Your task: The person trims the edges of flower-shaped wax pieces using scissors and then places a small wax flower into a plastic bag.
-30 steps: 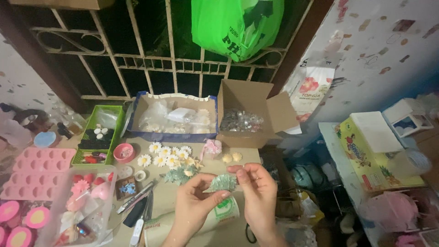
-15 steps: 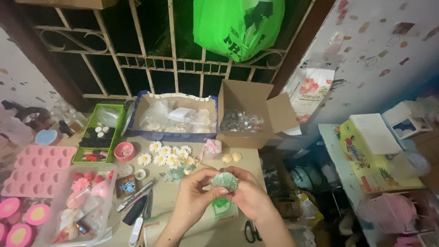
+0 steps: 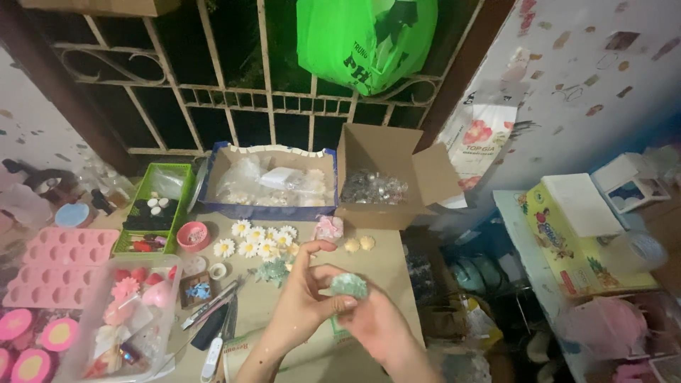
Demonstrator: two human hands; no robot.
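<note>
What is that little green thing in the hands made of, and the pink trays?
Green piece: looks like matte, ridged cast clay or resin, maybe soap; too blurred to be sure. Pink trays: probably soft silicone moulds, judging by their smooth, dull surface and rounded cavities.

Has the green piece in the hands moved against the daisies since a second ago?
Barely: the green piece sits about as far right of and below the daisies, now bunched smaller.
</note>
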